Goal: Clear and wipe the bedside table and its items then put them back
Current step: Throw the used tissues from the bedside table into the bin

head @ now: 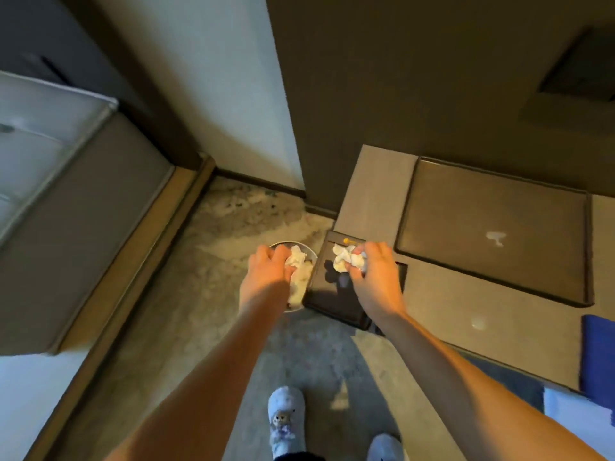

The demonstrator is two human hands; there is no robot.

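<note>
My right hand (371, 266) is closed on a crumpled white tissue (346, 257) above a small dark tray (332, 301) at the left corner of the grey bedside table (372, 191). My left hand (269, 266) reaches into a round bin (309, 252) on the floor and touches a crumpled white tissue wad (298, 257) there; whether it grips the wad is unclear. A larger dark tray (492, 227) lies bare on the table with a light smear on it.
A blue cloth (597, 347) lies at the table's right edge. A grey cabinet (76, 234) stands at the left, beside a wooden strip. My slippered feet (286, 417) stand on patterned carpet. Dark wall panelling rises behind the table.
</note>
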